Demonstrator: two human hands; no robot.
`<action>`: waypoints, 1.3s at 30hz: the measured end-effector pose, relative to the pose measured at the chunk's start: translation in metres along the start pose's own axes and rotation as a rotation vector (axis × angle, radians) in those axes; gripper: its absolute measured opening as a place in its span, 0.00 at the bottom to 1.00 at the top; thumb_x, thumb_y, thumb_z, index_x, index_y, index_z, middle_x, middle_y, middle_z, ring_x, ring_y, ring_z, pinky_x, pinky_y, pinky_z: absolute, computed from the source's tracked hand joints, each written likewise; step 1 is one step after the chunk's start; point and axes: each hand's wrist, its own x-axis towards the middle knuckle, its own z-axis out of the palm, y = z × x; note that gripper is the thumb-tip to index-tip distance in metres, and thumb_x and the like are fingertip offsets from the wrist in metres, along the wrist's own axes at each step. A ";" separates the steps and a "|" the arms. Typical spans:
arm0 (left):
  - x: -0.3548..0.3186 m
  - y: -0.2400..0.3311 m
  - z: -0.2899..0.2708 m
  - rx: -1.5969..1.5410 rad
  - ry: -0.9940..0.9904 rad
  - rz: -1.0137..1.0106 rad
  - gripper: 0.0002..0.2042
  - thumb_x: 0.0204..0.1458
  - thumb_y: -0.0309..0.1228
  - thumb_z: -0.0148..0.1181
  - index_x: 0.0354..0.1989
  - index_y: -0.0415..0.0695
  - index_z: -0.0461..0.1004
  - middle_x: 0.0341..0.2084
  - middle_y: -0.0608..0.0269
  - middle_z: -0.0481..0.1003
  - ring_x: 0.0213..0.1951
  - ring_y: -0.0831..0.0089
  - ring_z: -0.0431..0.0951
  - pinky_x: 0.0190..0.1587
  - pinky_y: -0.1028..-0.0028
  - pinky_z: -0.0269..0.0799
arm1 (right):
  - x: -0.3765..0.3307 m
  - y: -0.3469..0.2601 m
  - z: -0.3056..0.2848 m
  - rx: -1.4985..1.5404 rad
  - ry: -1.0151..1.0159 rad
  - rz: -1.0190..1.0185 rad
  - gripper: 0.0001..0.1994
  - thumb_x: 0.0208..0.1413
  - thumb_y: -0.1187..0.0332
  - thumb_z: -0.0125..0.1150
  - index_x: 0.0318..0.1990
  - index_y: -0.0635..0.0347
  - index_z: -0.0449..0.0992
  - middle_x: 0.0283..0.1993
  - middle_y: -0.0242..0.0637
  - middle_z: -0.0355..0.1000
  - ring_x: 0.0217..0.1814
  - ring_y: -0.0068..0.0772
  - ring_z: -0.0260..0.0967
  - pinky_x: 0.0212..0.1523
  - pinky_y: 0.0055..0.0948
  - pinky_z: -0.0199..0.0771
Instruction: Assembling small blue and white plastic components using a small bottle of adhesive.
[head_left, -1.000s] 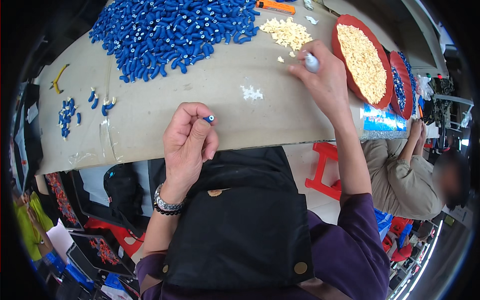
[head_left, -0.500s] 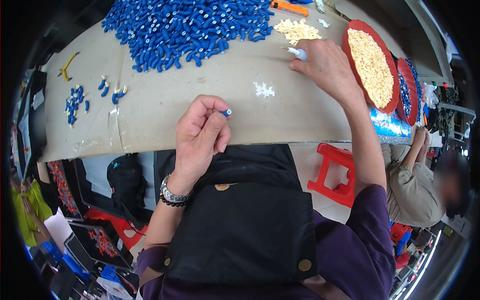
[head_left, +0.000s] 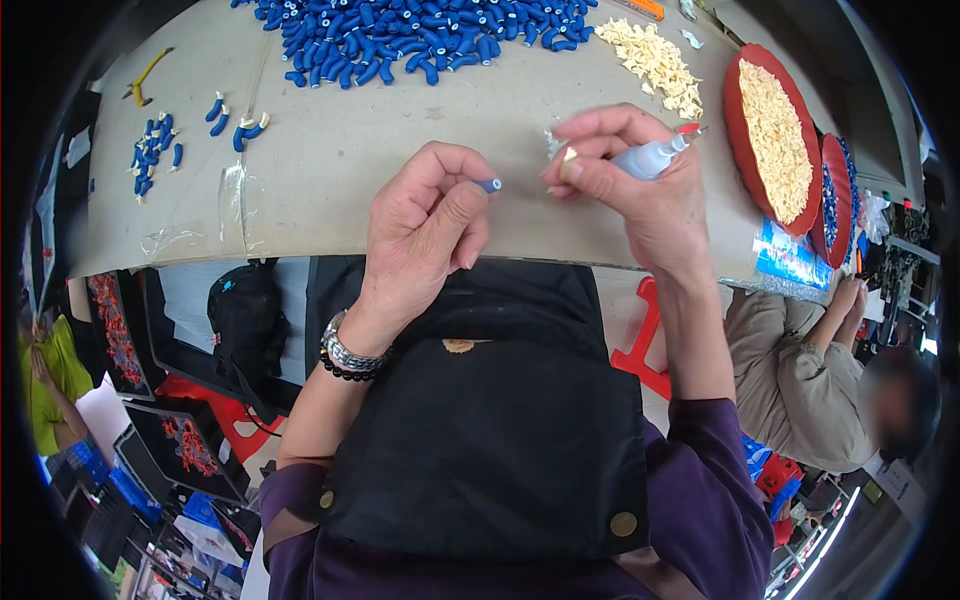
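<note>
My left hand is closed, pinching a small blue curved tube piece between thumb and forefinger, its pale end toward the right. To its right, my right hand holds a pale squeeze bottle with a red tip against the palm. The same hand's thumb and fingers pinch a tiny cream-coloured piece. Both hands are raised over the near side of the table, apart from each other. Behind the right fingers a white dried patch on the tabletop is partly hidden.
A large heap of blue pieces lies at the back, beside a cream pile. Two red dishes stand at the right. Several blue pieces with cream ends and a yellow tool lie left. Another person sits right.
My right hand has come back from the cream pile toward my left hand, now with a cream piece in its fingertips and the bottle still held. My left hand keeps the blue piece.
</note>
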 end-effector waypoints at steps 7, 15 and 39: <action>0.001 0.000 -0.002 0.014 -0.019 0.015 0.07 0.61 0.30 0.50 0.41 0.39 0.68 0.17 0.72 0.65 0.15 0.89 0.62 0.16 0.86 0.51 | 0.001 0.008 0.014 0.279 -0.035 0.116 0.08 0.48 0.78 0.65 0.37 0.67 0.73 0.32 0.45 0.76 0.34 0.33 0.76 0.36 0.27 0.77; 0.000 0.000 -0.002 0.046 -0.021 0.031 0.06 0.61 0.29 0.50 0.40 0.38 0.68 0.18 0.72 0.66 0.16 0.89 0.62 0.16 0.86 0.52 | 0.001 0.011 0.017 0.214 -0.027 0.142 0.04 0.46 0.79 0.66 0.30 0.67 0.77 0.26 0.34 0.73 0.26 0.22 0.69 0.31 0.20 0.71; -0.001 0.000 -0.001 0.181 -0.072 0.035 0.05 0.61 0.27 0.49 0.37 0.38 0.69 0.18 0.72 0.67 0.16 0.88 0.62 0.18 0.85 0.54 | 0.002 0.009 0.012 0.132 -0.100 0.273 0.05 0.47 0.76 0.66 0.32 0.64 0.77 0.26 0.33 0.73 0.25 0.19 0.69 0.27 0.18 0.70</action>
